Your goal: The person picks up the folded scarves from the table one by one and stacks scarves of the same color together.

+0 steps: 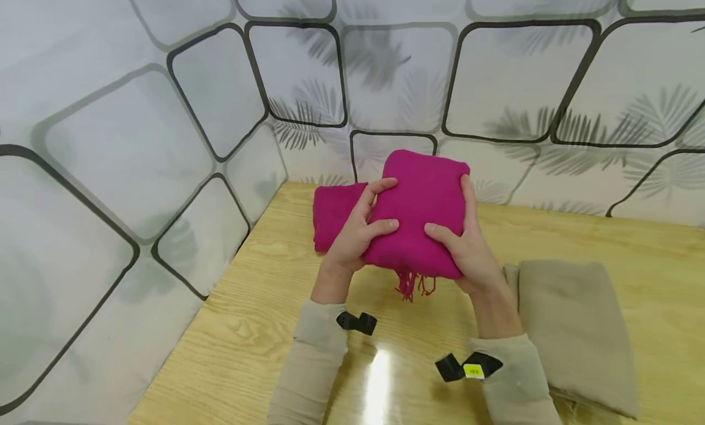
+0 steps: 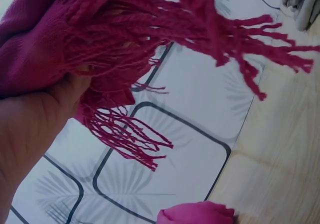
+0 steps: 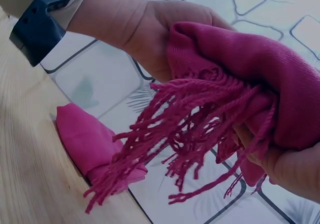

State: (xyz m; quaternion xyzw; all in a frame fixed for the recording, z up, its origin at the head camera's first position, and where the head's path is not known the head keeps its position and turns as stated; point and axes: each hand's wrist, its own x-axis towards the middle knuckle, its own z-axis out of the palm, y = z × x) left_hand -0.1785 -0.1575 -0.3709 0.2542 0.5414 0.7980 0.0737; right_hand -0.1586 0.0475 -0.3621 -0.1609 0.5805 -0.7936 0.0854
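A folded magenta scarf (image 1: 421, 210) is held up above the table between both hands. My left hand (image 1: 352, 235) grips its left side, thumb on the front face. On the other side my right hand (image 1: 470, 250) grips it, thumb on the front and fingers along the edge. Twisted fringe hangs from the underside of the scarf (image 2: 30, 59) in the left wrist view. The right wrist view shows the same scarf (image 3: 300, 94) with its tassels dangling between the hands. Fingers behind the cloth are partly hidden.
Behind the left hand, a second folded magenta cloth (image 1: 333, 217) lies at the table's back left. A folded beige cloth (image 1: 570, 327) lies to the right, beside the right forearm. The wooden table (image 1: 237, 327) meets patterned wall sheets (image 1: 396, 76) at the back and left.
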